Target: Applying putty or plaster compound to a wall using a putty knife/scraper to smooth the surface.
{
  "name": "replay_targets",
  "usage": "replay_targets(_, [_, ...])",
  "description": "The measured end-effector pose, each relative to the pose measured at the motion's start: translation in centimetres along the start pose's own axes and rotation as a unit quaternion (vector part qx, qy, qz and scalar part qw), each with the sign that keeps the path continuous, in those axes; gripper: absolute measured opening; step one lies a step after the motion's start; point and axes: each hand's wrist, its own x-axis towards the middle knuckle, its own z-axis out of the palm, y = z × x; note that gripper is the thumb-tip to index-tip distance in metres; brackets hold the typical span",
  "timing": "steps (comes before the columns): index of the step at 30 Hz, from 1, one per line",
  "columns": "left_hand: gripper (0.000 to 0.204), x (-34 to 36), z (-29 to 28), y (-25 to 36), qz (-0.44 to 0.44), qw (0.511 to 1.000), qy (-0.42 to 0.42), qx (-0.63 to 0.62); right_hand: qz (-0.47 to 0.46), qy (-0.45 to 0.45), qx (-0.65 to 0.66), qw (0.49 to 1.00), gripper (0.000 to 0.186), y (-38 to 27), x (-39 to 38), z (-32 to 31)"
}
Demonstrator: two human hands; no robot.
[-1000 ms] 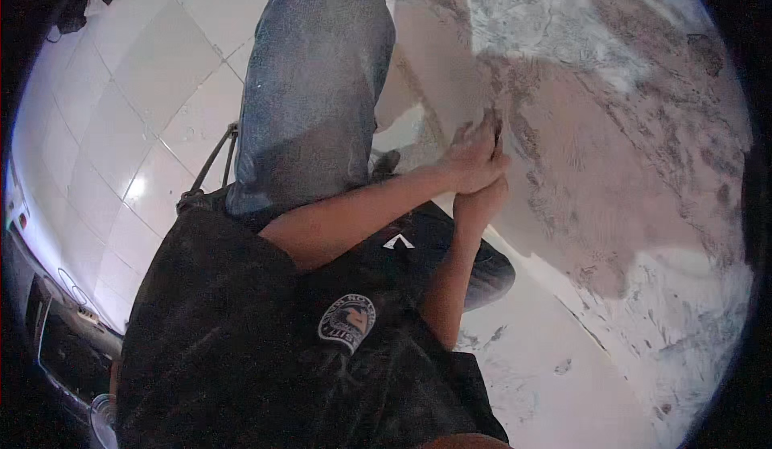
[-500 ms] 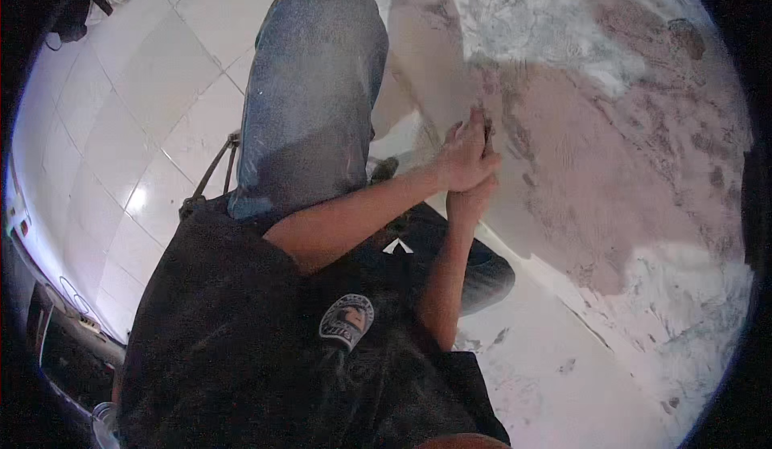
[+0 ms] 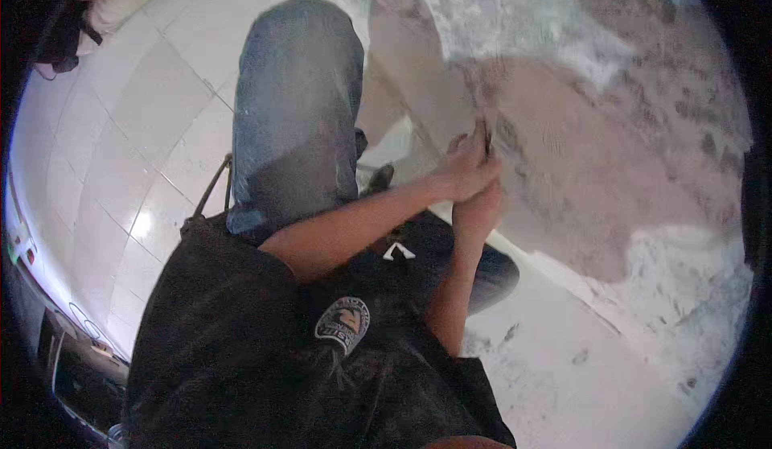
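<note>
My left hand (image 3: 465, 174) and my right hand (image 3: 480, 205) are pressed together in front of the patchy white and pinkish-brown surface (image 3: 563, 175). A thin dark object (image 3: 487, 139) sticks up from between the fingers of the left hand; its kind is too small to make out. The left hand's fingers are closed around it, with one finger stretched along it. Just below, the right hand is closed against the left one, its fingers largely hidden. Both forearms are bare.
My bent knee in blue jeans (image 3: 297, 87) rises left of the hands. Glossy white tiles (image 3: 161, 87) spread on the left. A pale ledge-like edge (image 3: 555, 272) runs diagonally below the patchy surface. Dark and white items (image 3: 60, 39) lie at the far upper left.
The view has shifted a little. Both hands remain together around the dark object and sit slightly lower in the picture, the right one a bit further right.
</note>
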Motion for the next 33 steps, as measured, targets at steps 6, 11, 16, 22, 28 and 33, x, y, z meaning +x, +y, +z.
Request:
replay_targets(6, [0.091,0.3,1.4,-1.2,-0.007,0.999,0.044,0.013,-0.036,0.035,0.037,0.998,0.035,-1.5,0.5,-0.2])
replay_targets(11, [0.094,1.0,-0.4,-2.3,-0.043,0.992,0.093,0.07,-0.053,-0.065,-0.154,0.984,0.042,0.4,1.3,2.7])
replay_targets(16, [0.095,1.0,1.4,-2.3,-0.063,0.997,0.048,-0.024,-0.047,-0.015,-0.017,0.999,0.035,0.9,1.6,2.3])
replay_targets(22, [0.092,0.7,1.9,-3.0,-0.028,0.997,0.056,0.036,-0.032,0.002,0.034,0.999,0.035,-1.2,1.1,1.5])
replay_targets(28, [0.092,0.2,-0.7,-0.9,-0.087,0.996,-0.002,0.025,-0.021,-0.029,-0.013,0.999,0.034,-0.4,1.1,2.1])
replay_targets(33, [0.09,1.0,-0.1,-3.8,-0.08,0.996,0.007,-0.049,-0.09,-0.023,-0.02,0.995,0.035,2.4,2.1,5.0])
